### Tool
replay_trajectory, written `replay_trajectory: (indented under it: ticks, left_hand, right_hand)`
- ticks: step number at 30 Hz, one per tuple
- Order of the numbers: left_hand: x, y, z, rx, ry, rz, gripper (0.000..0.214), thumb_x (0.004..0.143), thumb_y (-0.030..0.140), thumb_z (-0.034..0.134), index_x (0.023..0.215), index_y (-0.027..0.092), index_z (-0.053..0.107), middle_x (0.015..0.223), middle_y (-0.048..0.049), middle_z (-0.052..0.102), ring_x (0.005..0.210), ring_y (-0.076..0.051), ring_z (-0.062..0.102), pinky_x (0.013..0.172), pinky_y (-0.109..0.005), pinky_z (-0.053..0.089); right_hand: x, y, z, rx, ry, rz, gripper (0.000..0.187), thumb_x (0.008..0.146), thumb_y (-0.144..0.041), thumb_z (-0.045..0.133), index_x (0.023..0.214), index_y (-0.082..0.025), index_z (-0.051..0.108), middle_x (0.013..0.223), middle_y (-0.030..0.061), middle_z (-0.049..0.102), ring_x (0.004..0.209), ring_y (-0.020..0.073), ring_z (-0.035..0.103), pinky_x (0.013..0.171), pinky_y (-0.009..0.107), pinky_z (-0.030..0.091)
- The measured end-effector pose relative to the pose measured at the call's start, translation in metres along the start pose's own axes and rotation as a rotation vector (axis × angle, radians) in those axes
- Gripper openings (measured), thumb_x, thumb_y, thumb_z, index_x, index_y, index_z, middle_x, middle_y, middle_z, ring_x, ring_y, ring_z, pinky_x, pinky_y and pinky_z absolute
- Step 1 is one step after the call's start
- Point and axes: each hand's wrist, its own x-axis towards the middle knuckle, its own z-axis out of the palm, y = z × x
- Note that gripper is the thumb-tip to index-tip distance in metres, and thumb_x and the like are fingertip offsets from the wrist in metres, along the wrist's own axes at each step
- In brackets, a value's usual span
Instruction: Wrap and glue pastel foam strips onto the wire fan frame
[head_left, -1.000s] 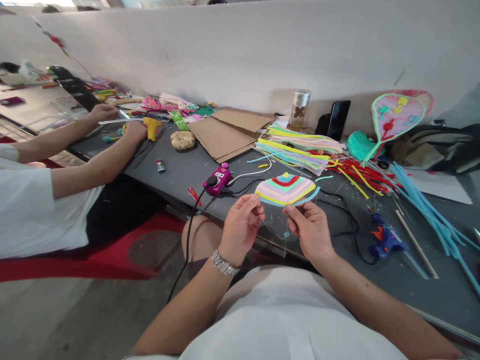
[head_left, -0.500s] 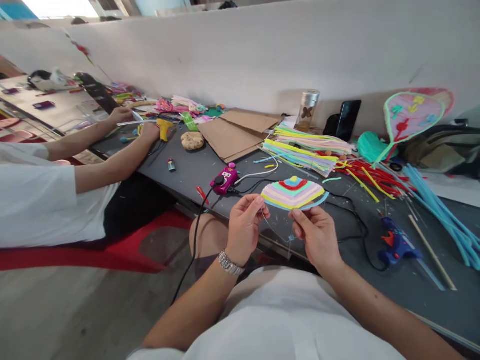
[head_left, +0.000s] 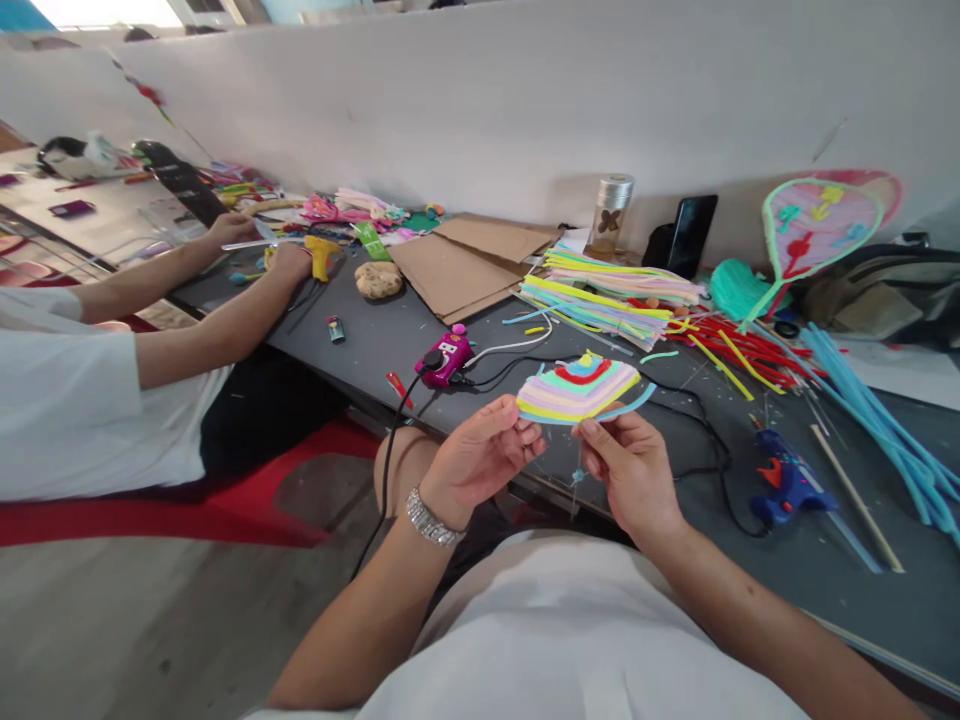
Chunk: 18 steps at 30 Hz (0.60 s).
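Note:
A fan-shaped pipe-cleaner piece (head_left: 581,390), striped yellow, lilac, mint and red, is held up above the table's front edge. At its left corner is my left hand (head_left: 487,450), palm turned partly up, the thumb against the edge and the other fingers curled below. My right hand (head_left: 630,460) pinches the lower edge near a light-blue pipe cleaner (head_left: 634,402), whose right end stands away from the piece. Beneath the piece, a small pale-blue bit (head_left: 577,477) dangles beside my right fingers on a thin strand.
A blue glue gun (head_left: 791,480) and a wooden stick (head_left: 855,498) lie at right. Behind are pipe-cleaner bundles (head_left: 600,300), cardboard (head_left: 457,265) and a bottle (head_left: 611,215). A magenta power adapter (head_left: 444,360) trails cables. Left, a co-worker's hand (head_left: 289,262) is by a yellow glue gun (head_left: 321,257).
My left hand has let go of the thin strand, turned its palm upward and come to the piece's left corner. The right hand keeps its pinch.

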Motion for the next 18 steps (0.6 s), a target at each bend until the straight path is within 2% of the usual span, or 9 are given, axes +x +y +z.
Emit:
replay_trajectory:
  ticks: [2, 3, 7, 9, 11, 18]
  left_hand:
    - [0.002, -0.004, 0.002, 0.044, 0.029, 0.053, 0.039, 0.065, 0.032, 0.094, 0.071, 0.017, 0.058, 0.068, 0.0032, 0.054, 0.062, -0.008, 0.055, 0.069, -0.026, 0.055]
    - [0.005, -0.007, 0.004, 0.073, 0.079, 0.131, 0.037, 0.066, 0.033, 0.093, 0.072, 0.016, 0.06, 0.068, 0.0032, 0.055, 0.062, -0.008, 0.056, 0.068, -0.024, 0.054]
    - [0.018, -0.023, 0.013, 0.212, 0.34, 0.646, 0.03, 0.068, 0.029, 0.091, 0.082, 0.017, 0.068, 0.07, 0.0029, 0.065, 0.06, -0.008, 0.06, 0.062, -0.02, 0.05]
    - [0.022, -0.029, 0.018, 0.285, 0.401, 0.818, 0.026, 0.07, 0.029, 0.089, 0.083, 0.018, 0.07, 0.072, 0.0022, 0.068, 0.059, -0.009, 0.063, 0.062, -0.022, 0.051]
    - [0.023, -0.033, 0.021, 0.367, 0.435, 0.88, 0.022, 0.073, 0.029, 0.087, 0.085, 0.018, 0.072, 0.072, 0.0009, 0.071, 0.058, -0.011, 0.065, 0.062, -0.024, 0.054]
    - [0.015, -0.032, 0.023, 0.503, 0.466, 0.848, 0.017, 0.074, 0.025, 0.085, 0.087, 0.019, 0.077, 0.075, -0.0012, 0.074, 0.061, -0.013, 0.067, 0.063, -0.026, 0.057]
  right_hand:
    - [0.0, 0.0, 0.0, 0.011, 0.008, -0.001, 0.031, 0.075, -0.043, 0.085, 0.074, -0.019, 0.065, 0.065, -0.0017, 0.065, 0.043, 0.0049, 0.042, 0.041, 0.021, 0.029]
    - [0.0, -0.001, 0.001, 0.017, 0.019, -0.007, 0.032, 0.075, -0.043, 0.086, 0.073, -0.018, 0.065, 0.066, -0.0011, 0.066, 0.044, 0.0048, 0.042, 0.041, 0.021, 0.03]
    - [-0.002, -0.004, 0.008, 0.013, 0.087, -0.061, 0.034, 0.072, -0.045, 0.087, 0.072, -0.018, 0.065, 0.067, 0.0, 0.067, 0.044, 0.005, 0.043, 0.04, 0.021, 0.032]
    - [-0.004, -0.005, 0.011, 0.005, 0.115, -0.092, 0.033, 0.072, -0.044, 0.086, 0.074, -0.018, 0.066, 0.067, -0.0001, 0.067, 0.044, 0.0053, 0.044, 0.041, 0.021, 0.033]
    - [-0.005, -0.006, 0.011, 0.0, 0.126, -0.107, 0.031, 0.073, -0.042, 0.086, 0.076, -0.019, 0.067, 0.068, -0.0002, 0.067, 0.044, 0.0055, 0.044, 0.041, 0.022, 0.034]
    - [-0.006, -0.004, 0.006, -0.011, 0.119, -0.108, 0.031, 0.075, -0.044, 0.084, 0.079, -0.019, 0.066, 0.069, -0.0002, 0.067, 0.046, 0.0061, 0.044, 0.043, 0.022, 0.035]
